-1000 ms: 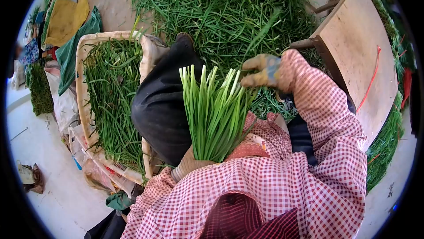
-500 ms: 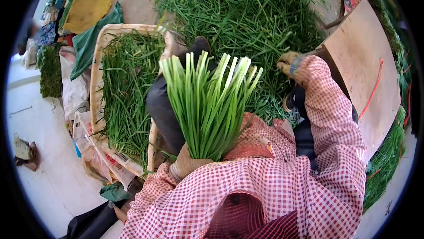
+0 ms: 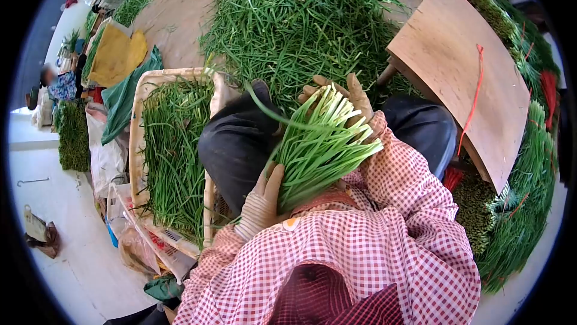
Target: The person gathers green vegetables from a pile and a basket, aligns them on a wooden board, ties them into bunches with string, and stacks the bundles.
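A bunch of garlic chives (image 3: 321, 150) lies tilted across my lap, its pale cut ends toward the upper right. My gloved left hand (image 3: 264, 196) grips the leafy lower end. Beside the pale ends is my gloved right hand (image 3: 363, 105), its fingers stretched out and apart behind and around them; whether the palm presses on the stems is partly hidden. One loose green blade (image 3: 264, 108), blurred, arcs over the bunch from the upper left.
A large heap of loose chives (image 3: 300, 30) spreads before my feet. At left stands a plastic crate (image 3: 137, 138) filled with green blades. To the right is a slanted wooden board (image 3: 457, 66) with a red tie (image 3: 472, 102) on it, beside stacked chive bundles (image 3: 523, 217).
My right hand has come from the heap to the bunch's pale ends. The bunch has tipped from upright toward the right, and the view has shifted.
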Motion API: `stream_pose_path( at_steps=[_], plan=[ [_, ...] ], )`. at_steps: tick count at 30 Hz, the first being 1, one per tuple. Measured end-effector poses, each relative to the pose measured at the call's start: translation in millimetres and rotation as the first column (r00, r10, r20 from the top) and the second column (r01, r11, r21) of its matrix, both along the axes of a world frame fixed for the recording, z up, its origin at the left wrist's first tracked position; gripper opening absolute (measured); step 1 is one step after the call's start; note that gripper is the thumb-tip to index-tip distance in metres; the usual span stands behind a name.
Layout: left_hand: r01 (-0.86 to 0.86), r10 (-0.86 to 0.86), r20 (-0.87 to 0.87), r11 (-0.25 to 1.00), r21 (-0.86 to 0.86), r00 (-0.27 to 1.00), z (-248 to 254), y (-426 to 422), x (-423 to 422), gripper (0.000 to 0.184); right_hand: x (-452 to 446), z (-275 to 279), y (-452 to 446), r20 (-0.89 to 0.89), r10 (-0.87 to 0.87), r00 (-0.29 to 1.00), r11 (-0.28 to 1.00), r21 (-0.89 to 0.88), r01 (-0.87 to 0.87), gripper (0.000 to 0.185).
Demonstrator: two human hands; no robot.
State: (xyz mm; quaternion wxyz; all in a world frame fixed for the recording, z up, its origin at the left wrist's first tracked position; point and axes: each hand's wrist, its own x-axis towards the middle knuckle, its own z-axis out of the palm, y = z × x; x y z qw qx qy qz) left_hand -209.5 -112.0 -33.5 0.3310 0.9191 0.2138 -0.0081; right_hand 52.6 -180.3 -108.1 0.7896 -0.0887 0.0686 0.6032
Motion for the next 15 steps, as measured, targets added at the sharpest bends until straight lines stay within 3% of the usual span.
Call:
stream_pose_path(
  at_steps=[2, 4, 5, 6, 8, 9, 10, 11, 12, 13, 14, 15],
  plan=[
    [0.038, -0.037, 0.015, 0.997, -0.072, 0.999, 9, 10, -6, 0.091, 4, -1, -3, 0.020, 0.012, 1.000, 0.999, 0.031, -0.013, 0.065],
    [0.216, -0.208, 0.060, 0.913, -0.345, 0.976, 22, 29, -11, 0.084, 3, -1, -3, 0.003, 0.023, 1.000, 0.990, 0.142, -0.024, 0.058],
    [0.248, -0.280, -0.042, 0.901, -0.356, 0.959, 41, 40, -5, 0.073, 2, -1, -2, -0.013, 0.026, 1.000, 0.978, 0.206, -0.022, 0.055],
    [0.395, -0.370, 0.140, 0.877, -0.275, 0.919, 44, 54, 3, 0.072, 1, -2, 0, -0.029, 0.029, 0.999, 0.963, 0.269, -0.020, 0.052],
    [0.284, -0.219, 0.233, 0.911, -0.298, 0.947, 42, 73, 4, 0.072, 3, -5, 1, -0.011, 0.042, 0.999, 0.950, 0.311, -0.036, 0.051],
    [0.265, -0.200, 0.286, 0.941, -0.212, 0.937, 37, 77, 8, 0.089, 5, -6, 2, 0.018, 0.055, 0.998, 0.935, 0.349, -0.058, 0.050],
    [0.269, -0.204, 0.281, 0.939, -0.214, 0.938, 28, 76, 16, 0.089, 4, -7, 2, 0.047, 0.068, 0.997, 0.920, 0.384, -0.081, 0.049],
    [0.195, -0.095, 0.211, 0.830, -0.522, 0.973, 18, 67, 30, 0.098, 2, -7, 3, 0.040, 0.063, 0.997, 0.921, 0.383, -0.073, 0.047],
    [0.096, -0.015, 0.111, 0.630, -0.771, 0.994, 6, 60, 42, 0.108, 1, -6, 5, 0.042, 0.058, 0.997, 0.922, 0.381, -0.070, 0.047],
    [0.064, -0.150, 0.004, 0.396, -0.916, 0.989, -12, 55, 44, 0.119, 1, -4, 5, 0.110, 0.061, 0.992, 0.974, 0.213, -0.084, 0.045],
    [-0.054, -0.084, -0.067, 0.143, -0.988, 0.994, -19, 34, 44, 0.110, 1, -1, 2, 0.174, 0.076, 0.982, 0.996, 0.034, -0.083, 0.043],
    [-0.084, -0.076, -0.095, 0.133, -0.988, 0.993, -20, 29, 47, 0.104, 0, 6, -3, 0.208, 0.093, 0.974, 0.994, -0.076, -0.079, 0.044]
  ],
)
